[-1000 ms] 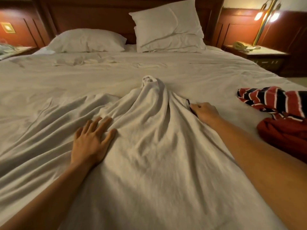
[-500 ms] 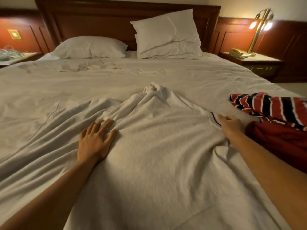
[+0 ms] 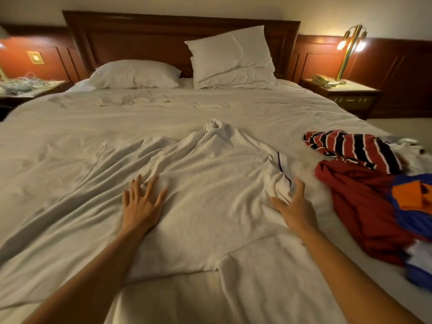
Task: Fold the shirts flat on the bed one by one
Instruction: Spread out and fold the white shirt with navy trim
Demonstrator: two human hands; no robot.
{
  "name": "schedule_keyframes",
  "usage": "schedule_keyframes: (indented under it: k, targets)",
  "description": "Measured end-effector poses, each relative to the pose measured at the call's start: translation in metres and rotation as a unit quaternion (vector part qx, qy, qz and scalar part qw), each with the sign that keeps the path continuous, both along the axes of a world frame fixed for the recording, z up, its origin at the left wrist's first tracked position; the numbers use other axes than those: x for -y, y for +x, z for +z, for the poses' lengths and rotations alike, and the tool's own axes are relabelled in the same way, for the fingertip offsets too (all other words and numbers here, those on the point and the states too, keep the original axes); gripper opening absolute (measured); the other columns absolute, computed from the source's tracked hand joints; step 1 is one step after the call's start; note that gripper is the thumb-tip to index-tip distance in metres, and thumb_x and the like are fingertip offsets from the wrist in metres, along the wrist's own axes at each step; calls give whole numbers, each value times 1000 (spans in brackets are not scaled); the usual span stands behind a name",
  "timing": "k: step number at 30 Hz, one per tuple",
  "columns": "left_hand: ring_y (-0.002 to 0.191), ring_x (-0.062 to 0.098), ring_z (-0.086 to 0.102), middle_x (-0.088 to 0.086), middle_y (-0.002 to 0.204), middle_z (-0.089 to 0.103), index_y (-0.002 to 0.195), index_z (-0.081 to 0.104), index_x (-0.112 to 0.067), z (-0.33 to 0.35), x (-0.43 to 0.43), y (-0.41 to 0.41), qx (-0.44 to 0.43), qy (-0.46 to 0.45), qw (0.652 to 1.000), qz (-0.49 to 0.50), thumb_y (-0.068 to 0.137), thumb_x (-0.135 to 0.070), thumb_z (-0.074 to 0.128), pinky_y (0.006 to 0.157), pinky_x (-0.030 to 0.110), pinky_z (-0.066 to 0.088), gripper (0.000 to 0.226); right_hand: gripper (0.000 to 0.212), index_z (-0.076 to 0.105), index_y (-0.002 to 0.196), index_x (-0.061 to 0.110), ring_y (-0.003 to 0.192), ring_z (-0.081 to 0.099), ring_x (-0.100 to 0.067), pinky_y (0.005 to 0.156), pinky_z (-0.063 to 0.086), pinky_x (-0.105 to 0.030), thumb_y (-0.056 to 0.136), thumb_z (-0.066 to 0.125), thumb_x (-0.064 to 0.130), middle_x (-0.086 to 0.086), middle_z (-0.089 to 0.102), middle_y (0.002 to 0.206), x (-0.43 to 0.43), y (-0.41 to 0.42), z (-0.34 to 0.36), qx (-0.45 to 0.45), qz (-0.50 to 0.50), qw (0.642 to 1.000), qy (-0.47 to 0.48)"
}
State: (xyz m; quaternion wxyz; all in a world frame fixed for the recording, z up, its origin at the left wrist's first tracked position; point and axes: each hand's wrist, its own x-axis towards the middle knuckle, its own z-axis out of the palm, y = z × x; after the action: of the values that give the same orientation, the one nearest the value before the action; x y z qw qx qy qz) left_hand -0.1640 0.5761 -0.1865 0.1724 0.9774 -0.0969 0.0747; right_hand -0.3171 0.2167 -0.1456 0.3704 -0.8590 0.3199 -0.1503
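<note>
A white, towel-like cotton shirt (image 3: 210, 202) is spread in the middle of the wide bed with pale sheets (image 3: 70, 127), its collar pointed toward the head of the bed and its hem toward the foot. The cloth is wrinkled on its left part, the collar is bunched into a small knot, and the right sleeve, edged with a thin dark line, is crumpled.

The left hand (image 3: 140, 204) is laid flat on the left part of the shirt, fingers straight and spread; nothing is grasped. The right hand (image 3: 295, 210) is held just beside the crumpled sleeve, fingers spread and a little bent, released; whether the cloth is touched cannot be told.

On the right side of the bed, a red, black and white striped shirt (image 3: 350, 146), a dark red shirt (image 3: 364, 206) and a blue and orange garment (image 3: 411, 197) are heaped together.
</note>
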Motion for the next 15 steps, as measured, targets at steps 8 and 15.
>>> schedule_keyframes:
  k: [8,15]
  targets:
    - [152,23,-16,3,166,-11,156,11,-46,4,-42,-54,-69,52,996,-22,97,-68,18,121,48,-14,63,53,46,128,12,109,60,-39,85,48,-41,87,73,31,-21,62,124,23,-63,7,-59,-26,997,-48]
    - [154,23,-2,3,167,6,154,16,-49,6,-59,-86,-100,44,994,-23,95,-72,20,123,47,-4,64,83,33,143,29,110,60,-35,80,46,-37,77,75,56,-12,60,129,-4,-123,10,-40,18,998,-42]
